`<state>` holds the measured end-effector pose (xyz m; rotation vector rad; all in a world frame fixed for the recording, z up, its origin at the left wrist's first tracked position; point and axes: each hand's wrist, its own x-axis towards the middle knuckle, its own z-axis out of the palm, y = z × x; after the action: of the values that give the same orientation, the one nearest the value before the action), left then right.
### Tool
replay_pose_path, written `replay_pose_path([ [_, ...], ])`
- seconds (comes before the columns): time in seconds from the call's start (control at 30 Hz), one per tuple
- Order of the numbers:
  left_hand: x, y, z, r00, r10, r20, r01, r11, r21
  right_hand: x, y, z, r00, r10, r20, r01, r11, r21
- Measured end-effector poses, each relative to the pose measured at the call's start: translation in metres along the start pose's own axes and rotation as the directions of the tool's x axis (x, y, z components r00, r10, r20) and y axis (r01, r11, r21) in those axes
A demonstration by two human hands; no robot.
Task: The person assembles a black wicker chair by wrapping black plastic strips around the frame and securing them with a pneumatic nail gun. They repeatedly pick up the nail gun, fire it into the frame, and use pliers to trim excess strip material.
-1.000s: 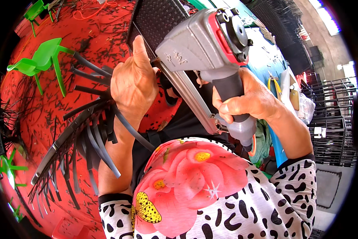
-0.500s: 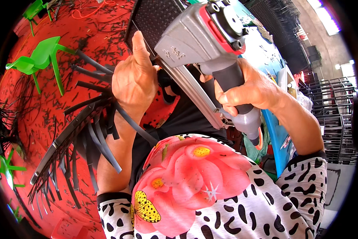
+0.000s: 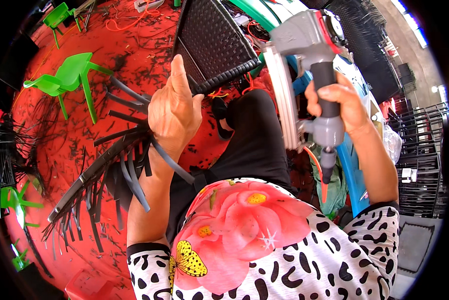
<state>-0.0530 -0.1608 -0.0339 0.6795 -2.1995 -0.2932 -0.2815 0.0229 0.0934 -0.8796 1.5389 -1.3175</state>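
Note:
A black woven panel (image 3: 217, 47) with a wrapped rim stands tilted in front of me. My left hand (image 3: 173, 117) grips its near corner, thumb outward and one finger stretched along the panel; its other fingers are mostly hidden. Loose flat black strips (image 3: 129, 172) fan out beside and under this hand, along a dark bar. A grey air stapler (image 3: 304, 37) with a black grip and a long silver magazine is in my right hand (image 3: 347, 102), whose fingers wrap around the grip. The tool is held up to the right of the panel, apart from it. An orange hose (image 3: 323, 192) hangs from its lower end.
Dark strip scraps litter the red floor (image 3: 134, 55). Green plastic chairs (image 3: 72, 75) stand on the left. A blue-edged table (image 3: 352, 172) runs along my right side, with black metal frames (image 3: 419, 142) beyond it. A green bag (image 3: 332, 192) hangs near the table.
My right hand has drawn the stapler away from the panel to the right, and the tool has turned more upright. More of the woven panel shows. The left hand keeps its hold.

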Motion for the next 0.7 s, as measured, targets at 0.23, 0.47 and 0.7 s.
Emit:
replay_pose_path([
  [0.23,0.0,0.003,-0.003,0.997,-0.065,0.04,0.063,0.997,0.051,0.051,0.029,-0.128,0.955,-0.015,-0.296,-0.074,0.955,-0.287],
  [0.47,0.008,0.012,-0.002,0.991,-0.11,0.074,0.11,0.994,0.015,0.115,0.104,-0.237,0.837,0.103,-0.537,-0.356,0.848,-0.393],
  [0.7,0.014,0.014,-0.004,0.972,-0.229,0.054,0.233,0.968,-0.092,0.189,0.098,-0.218,0.691,-0.025,-0.723,-0.672,0.345,-0.655],
])
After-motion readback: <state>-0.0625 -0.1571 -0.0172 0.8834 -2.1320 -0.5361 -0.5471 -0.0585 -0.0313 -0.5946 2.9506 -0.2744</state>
